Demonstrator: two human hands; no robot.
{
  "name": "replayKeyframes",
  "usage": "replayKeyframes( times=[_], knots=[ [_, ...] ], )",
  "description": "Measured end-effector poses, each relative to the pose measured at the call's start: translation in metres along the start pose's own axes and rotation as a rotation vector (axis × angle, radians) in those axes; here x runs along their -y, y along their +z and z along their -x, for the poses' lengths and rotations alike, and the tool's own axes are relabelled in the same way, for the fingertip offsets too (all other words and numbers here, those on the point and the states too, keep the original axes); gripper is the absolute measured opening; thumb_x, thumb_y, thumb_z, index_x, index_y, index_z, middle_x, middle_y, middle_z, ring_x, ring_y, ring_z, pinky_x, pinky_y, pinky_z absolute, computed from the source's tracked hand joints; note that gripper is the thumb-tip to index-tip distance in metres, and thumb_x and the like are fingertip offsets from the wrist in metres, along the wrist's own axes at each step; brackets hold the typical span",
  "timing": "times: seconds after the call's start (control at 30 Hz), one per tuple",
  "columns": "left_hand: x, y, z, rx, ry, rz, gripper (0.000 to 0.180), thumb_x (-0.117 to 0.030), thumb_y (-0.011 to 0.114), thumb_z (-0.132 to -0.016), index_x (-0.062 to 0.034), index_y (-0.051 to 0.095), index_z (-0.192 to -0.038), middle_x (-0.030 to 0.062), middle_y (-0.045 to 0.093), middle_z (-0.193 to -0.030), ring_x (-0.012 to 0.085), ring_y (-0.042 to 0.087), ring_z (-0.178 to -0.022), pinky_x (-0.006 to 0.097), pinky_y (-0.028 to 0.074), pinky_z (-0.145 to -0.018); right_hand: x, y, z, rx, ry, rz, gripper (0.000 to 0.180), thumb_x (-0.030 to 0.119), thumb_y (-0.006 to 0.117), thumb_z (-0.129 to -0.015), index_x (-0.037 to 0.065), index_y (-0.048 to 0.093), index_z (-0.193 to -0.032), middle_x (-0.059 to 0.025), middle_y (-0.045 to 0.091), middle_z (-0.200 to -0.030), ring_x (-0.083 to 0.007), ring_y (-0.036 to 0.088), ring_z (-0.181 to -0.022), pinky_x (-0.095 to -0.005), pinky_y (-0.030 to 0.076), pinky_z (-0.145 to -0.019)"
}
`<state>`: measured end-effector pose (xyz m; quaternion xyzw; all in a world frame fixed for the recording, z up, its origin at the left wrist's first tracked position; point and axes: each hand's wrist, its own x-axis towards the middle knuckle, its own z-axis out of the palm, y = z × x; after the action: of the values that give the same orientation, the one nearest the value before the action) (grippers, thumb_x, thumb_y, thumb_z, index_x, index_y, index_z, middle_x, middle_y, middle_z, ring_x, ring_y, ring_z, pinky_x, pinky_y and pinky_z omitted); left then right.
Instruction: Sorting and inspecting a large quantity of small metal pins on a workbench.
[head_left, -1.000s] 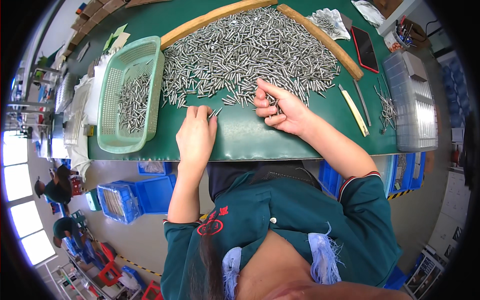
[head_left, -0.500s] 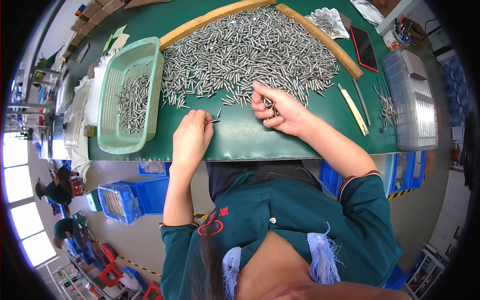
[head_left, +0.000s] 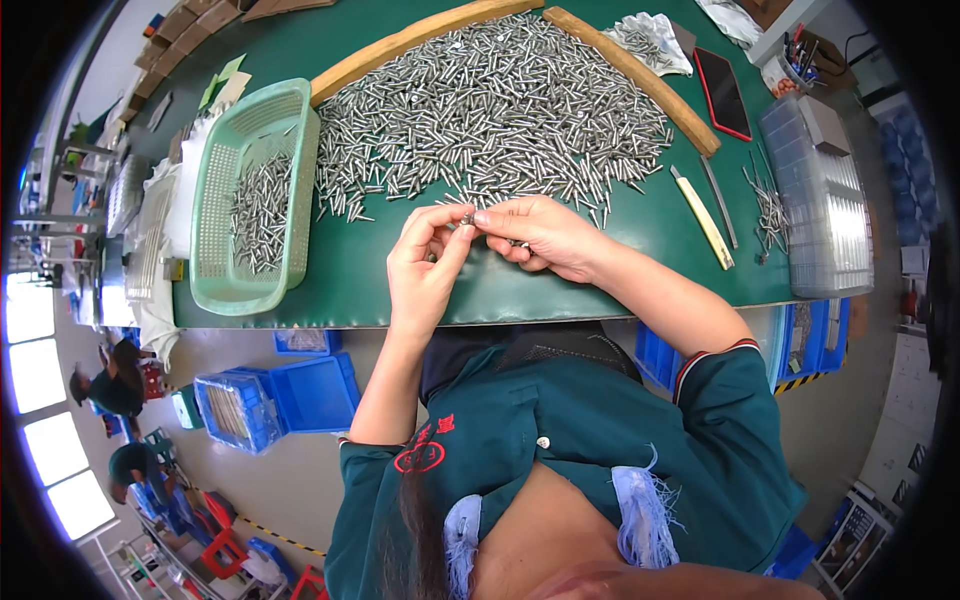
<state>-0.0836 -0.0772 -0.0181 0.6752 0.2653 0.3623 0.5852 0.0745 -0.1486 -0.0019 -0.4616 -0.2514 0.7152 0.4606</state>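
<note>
My left hand (head_left: 428,258) and my right hand (head_left: 548,236) meet fingertip to fingertip above the near part of the table. Between their thumbs and forefingers is a small metal pin (head_left: 468,220), mostly covered by the fingers. The curled fingers of my right hand also close round a few more metal pins, whose ends show below the forefinger. Just beyond the hands spreads a large heap of loose silvery metal pins (head_left: 490,110). On the left, a pale green plastic basket (head_left: 208,270) holds a smaller pile of similar pins.
Two wooden strips (head_left: 420,42) (head_left: 640,85) border the heap on the green table (head_left: 370,290). To the right lie a utility knife (head_left: 703,220), a thin metal strip (head_left: 720,200), a red-edged phone (head_left: 722,95), thin rods (head_left: 768,215) and clear plastic boxes (head_left: 815,210). Blue crates (head_left: 315,390) stand below.
My left hand has moved right to meet my right hand, which has come slightly down and turned inward. The pins near my left fingertips no longer show on the table there.
</note>
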Motion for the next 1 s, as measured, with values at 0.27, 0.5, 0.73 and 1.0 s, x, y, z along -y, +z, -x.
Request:
replayKeyframes(
  times=[0.27, 0.5, 0.73, 1.0],
  knots=[
    [0.000, 0.000, 0.000, -0.014, 0.008, 0.011, 0.014, 0.000, 0.061, -0.081, 0.0004, 0.061, -0.095, 0.0020, 0.055, -0.092, 0.0016, 0.046, -0.064, 0.014, 0.038, -0.054, 0.001, 0.000, 0.001, 0.003, -0.014, -0.004, 0.023, 0.031, 0.055, -0.090, 0.011, 0.056, -0.079, 0.0077, 0.046, -0.065, 0.0019, 0.036, -0.050, -0.0136, 0.022, -0.038],
    [-0.005, -0.001, 0.000, 0.001, -0.015, 0.051, 0.013, -0.001, 0.059, -0.083, -0.0001, 0.062, -0.096, 0.0026, 0.056, -0.092, 0.0025, 0.050, -0.065, 0.015, 0.038, -0.053, 0.001, 0.000, 0.001, -0.003, -0.017, -0.009, 0.024, 0.030, 0.055, -0.090, 0.008, 0.059, -0.082, 0.0074, 0.046, -0.065, 0.0014, 0.036, -0.050, -0.0140, 0.022, -0.038],
    [-0.007, -0.001, 0.001, 0.018, 0.014, -0.100, 0.016, -0.003, 0.059, -0.083, -0.0016, 0.064, -0.099, 0.0017, 0.057, -0.083, 0.0035, 0.051, -0.064, 0.016, 0.036, -0.052, 0.000, 0.000, 0.001, -0.017, -0.033, 0.003, 0.025, 0.031, 0.056, -0.090, 0.008, 0.059, -0.083, 0.0072, 0.046, -0.065, 0.0009, 0.036, -0.050, -0.0148, 0.022, -0.038],
    [-0.012, -0.002, 0.002, -0.018, 0.070, -0.221, 0.015, -0.002, 0.063, -0.080, -0.0030, 0.066, -0.095, 0.0012, 0.057, -0.078, 0.0033, 0.049, -0.062, 0.017, 0.036, -0.050, 0.002, 0.001, 0.001, -0.053, -0.049, 0.119, 0.025, 0.031, 0.055, -0.090, 0.008, 0.061, -0.082, 0.0068, 0.047, -0.063, 0.0003, 0.037, -0.051, -0.0155, 0.025, -0.039]
  ],
)
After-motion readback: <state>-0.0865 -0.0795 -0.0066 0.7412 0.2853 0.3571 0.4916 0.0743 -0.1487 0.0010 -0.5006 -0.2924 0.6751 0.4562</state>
